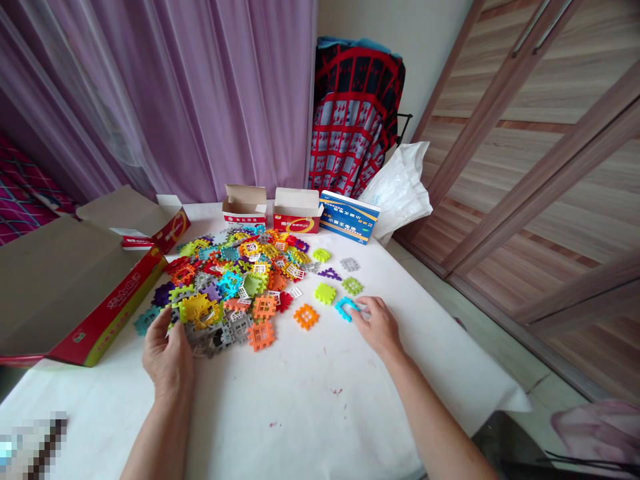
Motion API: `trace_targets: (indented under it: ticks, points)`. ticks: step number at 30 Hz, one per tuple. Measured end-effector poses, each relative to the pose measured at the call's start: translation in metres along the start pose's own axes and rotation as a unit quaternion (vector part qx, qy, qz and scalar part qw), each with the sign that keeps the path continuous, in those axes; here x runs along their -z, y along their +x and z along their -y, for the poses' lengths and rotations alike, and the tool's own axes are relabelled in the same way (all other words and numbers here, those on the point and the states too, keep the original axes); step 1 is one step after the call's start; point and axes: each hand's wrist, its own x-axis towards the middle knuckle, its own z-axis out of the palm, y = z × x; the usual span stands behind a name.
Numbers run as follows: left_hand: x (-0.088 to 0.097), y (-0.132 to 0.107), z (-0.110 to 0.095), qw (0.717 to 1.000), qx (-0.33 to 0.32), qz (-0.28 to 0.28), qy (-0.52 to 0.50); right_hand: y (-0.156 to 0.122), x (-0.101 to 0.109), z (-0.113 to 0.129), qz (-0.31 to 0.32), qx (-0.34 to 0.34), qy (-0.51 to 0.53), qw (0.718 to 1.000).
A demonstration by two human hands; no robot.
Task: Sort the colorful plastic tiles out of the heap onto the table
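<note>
On the white-covered table lies a large heap of interlocking plastic building tiles [257, 285] in many colours, with notched edges. My right hand [377, 325] pinches a light-blue square tile frame [345, 309] by its right side, at the tabletop. Near it are an orange tile [306, 317], a lime-green tile [325, 293], a green tile [353, 286] and a purple triangular piece [330, 273]. At the heap's left front edge, my left hand [169, 353] has its fingers curled together beside a yellow tile [197, 311]; what they hold, if anything, is hidden.
A big open red-and-green box [115, 300] lies at the left, a smaller open red box [170, 227] behind it. Two small red boxes [297, 220] and a blue box [350, 219] line the back. A white plastic bag [400, 190] stands at the back right corner.
</note>
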Motion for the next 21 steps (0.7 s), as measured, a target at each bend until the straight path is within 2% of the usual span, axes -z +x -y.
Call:
trace_targets:
  ticks: [2,4,10,21]
  points:
    - [0.0002,-0.0011,-0.0022,1.0,0.003,0.0,0.005,-0.0011,-0.0026,0.0042,-0.007,0.053,-0.033,0.998]
    - [0.0005,-0.0015,-0.0027,1.0,0.003,-0.002,0.008,-0.0024,-0.005,0.0064,-0.002,0.078,-0.067,0.995]
    - [0.0002,0.0007,0.0028,1.0,-0.005,0.001,0.001,-0.0049,-0.0082,0.0029,0.009,0.08,-0.113,0.99]
    - [0.001,0.0016,0.0045,1.0,0.0,0.0,-0.01,-0.0037,-0.005,0.0013,-0.006,0.071,-0.085,0.994]
